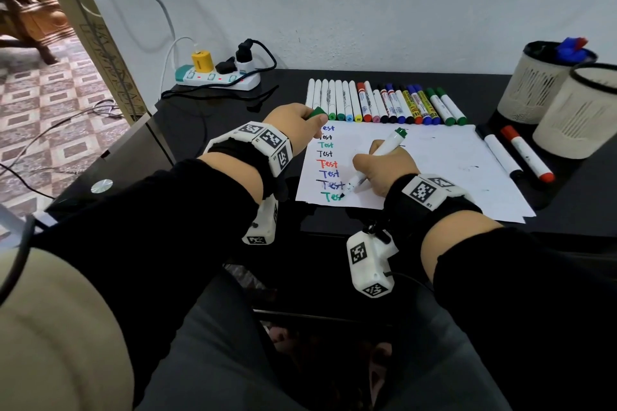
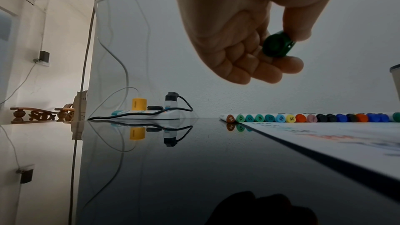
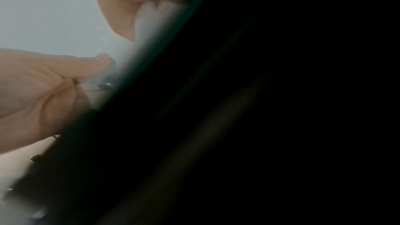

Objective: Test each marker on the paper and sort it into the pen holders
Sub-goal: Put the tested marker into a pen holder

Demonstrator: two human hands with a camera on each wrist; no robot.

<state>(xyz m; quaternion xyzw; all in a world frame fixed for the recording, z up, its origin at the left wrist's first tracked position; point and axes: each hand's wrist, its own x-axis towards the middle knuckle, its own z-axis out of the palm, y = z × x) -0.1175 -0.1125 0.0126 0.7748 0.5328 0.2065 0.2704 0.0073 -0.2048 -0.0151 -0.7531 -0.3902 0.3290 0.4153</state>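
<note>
Down at the bottom of the white paper, the right hand is gripping an uncapped green marker like a pen, and its tip is touching the sheet right at the end of a half-written green "Test", the last in a column of them in blue, black, teal and red. The left hand is hovering over the black desk by the paper's far left corner, pinching the marker's green cap between thumb and index finger, with the other fingers loosely curled.

So we're looking at the testing step for this one, mid-word I'd say. Ink is coming out fine by the look of it.

Behind the paper, the row of markers is lying side by side, most of it probably waiting its turn. Two more markers, one black-capped and one red-capped, are lying by the paper's right edge, near the two white mesh pen holders. The back holder is already holding something blue and red.

Next up, I reckon: lifting the tip, bringing the cap over and pushing it on straight, then reaching right to drop the marker in whichever holder is for working ones. I can't tell which that is.
</note>
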